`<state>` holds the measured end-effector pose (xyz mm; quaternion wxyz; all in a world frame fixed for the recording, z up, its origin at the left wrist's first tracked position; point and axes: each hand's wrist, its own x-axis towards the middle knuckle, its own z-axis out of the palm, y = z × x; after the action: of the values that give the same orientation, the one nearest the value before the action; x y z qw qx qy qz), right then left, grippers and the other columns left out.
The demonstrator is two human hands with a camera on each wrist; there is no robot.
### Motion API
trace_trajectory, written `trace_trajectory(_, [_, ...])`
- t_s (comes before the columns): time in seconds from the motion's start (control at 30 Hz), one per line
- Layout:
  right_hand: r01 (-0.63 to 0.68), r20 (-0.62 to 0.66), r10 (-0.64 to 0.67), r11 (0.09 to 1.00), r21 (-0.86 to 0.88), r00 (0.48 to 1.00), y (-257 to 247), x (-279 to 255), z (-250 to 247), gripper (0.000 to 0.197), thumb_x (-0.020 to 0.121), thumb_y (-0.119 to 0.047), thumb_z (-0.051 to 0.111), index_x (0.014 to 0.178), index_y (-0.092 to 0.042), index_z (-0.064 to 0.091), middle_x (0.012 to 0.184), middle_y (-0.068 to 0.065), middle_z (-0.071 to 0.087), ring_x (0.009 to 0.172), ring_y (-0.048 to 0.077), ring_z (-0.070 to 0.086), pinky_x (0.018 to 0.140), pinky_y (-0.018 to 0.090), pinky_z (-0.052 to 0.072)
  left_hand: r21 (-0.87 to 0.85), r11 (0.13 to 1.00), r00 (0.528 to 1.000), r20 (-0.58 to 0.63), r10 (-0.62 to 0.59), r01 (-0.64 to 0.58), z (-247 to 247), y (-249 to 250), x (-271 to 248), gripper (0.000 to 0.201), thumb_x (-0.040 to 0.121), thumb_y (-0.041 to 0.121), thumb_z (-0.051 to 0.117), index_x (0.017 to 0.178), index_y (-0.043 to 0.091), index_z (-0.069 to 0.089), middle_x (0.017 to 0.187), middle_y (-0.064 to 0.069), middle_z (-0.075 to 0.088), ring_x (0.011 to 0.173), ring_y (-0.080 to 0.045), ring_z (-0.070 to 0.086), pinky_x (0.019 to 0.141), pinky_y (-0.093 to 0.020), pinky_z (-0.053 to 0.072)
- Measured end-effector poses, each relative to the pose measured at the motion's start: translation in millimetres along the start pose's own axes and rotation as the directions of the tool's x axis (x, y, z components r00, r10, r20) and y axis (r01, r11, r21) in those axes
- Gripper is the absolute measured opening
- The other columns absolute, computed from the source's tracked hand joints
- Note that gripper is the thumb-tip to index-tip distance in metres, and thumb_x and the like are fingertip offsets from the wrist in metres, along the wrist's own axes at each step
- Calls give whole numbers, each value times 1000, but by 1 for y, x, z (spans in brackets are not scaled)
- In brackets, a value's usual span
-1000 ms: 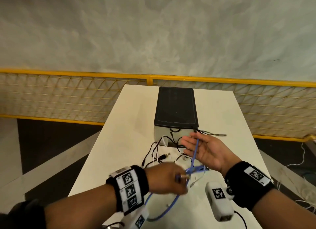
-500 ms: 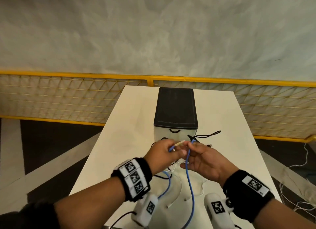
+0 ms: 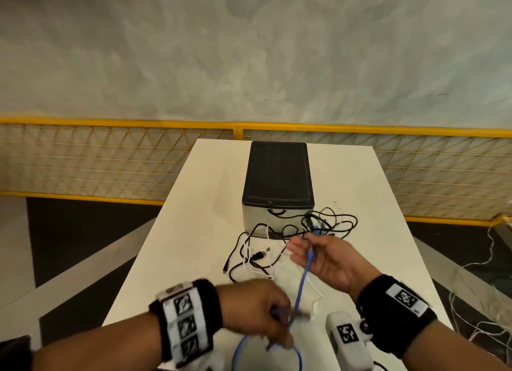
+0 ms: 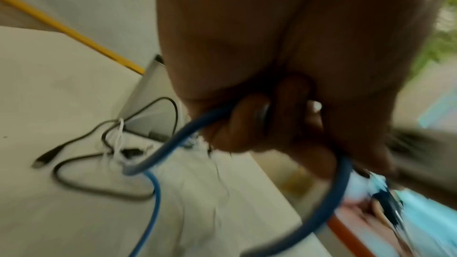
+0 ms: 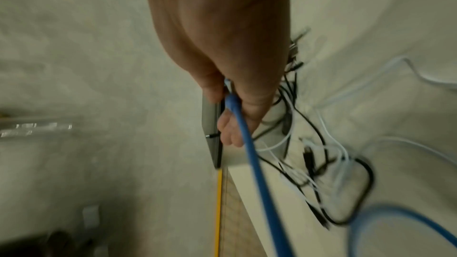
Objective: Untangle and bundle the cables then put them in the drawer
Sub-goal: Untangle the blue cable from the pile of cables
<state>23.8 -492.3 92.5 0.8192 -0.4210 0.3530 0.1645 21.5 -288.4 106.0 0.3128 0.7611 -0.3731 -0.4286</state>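
Observation:
A blue cable (image 3: 303,279) runs taut from my right hand (image 3: 307,246) down to my left hand (image 3: 279,320), then loops below it. My right hand is palm up near the drawer unit, and its thumb pinches the cable's end (image 5: 232,103) against the fingers. My left hand, blurred in the head view, is near the table's front edge with its fingers curled round the cable (image 4: 158,155). A tangle of black and white cables (image 3: 263,257) lies in front of the closed drawer (image 3: 266,221) of the black-topped unit (image 3: 277,173).
The white table (image 3: 199,232) is narrow, with dark floor on both sides. A yellow mesh fence (image 3: 110,160) runs behind it below a grey wall. Loose white cords (image 3: 484,287) lie on the floor to the right.
Half a second ago both hands met at the cable near the drawer front. My left hand has since pulled back toward me along the blue cable, while the right hand has turned palm up.

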Motion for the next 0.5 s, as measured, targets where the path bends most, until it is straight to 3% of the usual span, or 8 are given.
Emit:
trace_trajectory(0.1, [25,-35,-25,1000,-3,999,-6,2,-7,21,102,-10,43,96,2,59,80,18,75,70,28,75,53,42,61,15,1000,990,138,-14,12,7,-1,-15,23,84,29,76,80,9,67,67,5,56,64,-7,49,63,-27,37])
trace_trajectory(0.2, [17,-19,-17,1000,-27,1000,-4,2,-11,17,100,-11,47,107,0,59,87,19,75,75,29,75,57,43,61,67,996,991,116,-61,53,7,-16,-15,31,81,38,77,76,9,66,72,-11,59,65,-10,49,65,-29,38])
trace_trajectory(0.27, [20,-13,-21,999,-38,1000,0,1,-12,18,100,-11,46,101,0,60,86,18,75,75,28,75,60,42,62,-39,996,994,-81,-79,76,4,-18,-12,36,77,40,80,63,17,55,60,-2,51,56,-4,42,59,-25,35])
trace_trajectory(0.3, [23,-14,-24,999,-35,1000,2,1,-12,20,101,-11,45,97,0,61,86,17,76,75,27,75,62,41,61,-152,986,970,-221,-100,67,1,-17,-10,40,78,35,81,59,21,49,54,7,44,51,-2,38,55,-21,34])
trace_trajectory(0.37, [25,-9,-25,999,-32,1000,6,0,-12,21,101,-11,45,95,-2,63,88,16,76,76,27,75,71,45,59,-381,924,874,-462,-154,-39,-8,-14,1,45,80,29,80,57,23,42,49,13,37,47,-5,33,52,-19,33])
trace_trajectory(0.43, [19,24,-18,999,-44,1000,11,-4,-9,19,100,-12,46,95,-6,63,90,16,76,74,27,75,76,49,55,-415,905,799,-574,-181,-93,-15,-7,18,42,75,39,81,60,19,47,53,10,41,51,-9,37,55,-23,37])
trace_trajectory(0.5, [13,72,-9,998,-56,997,14,-8,-2,19,99,-12,45,92,-7,63,85,14,75,68,25,72,76,48,53,-397,915,804,-566,-179,-76,-11,0,39,38,72,40,81,73,10,59,59,6,52,53,-8,48,56,-23,43])
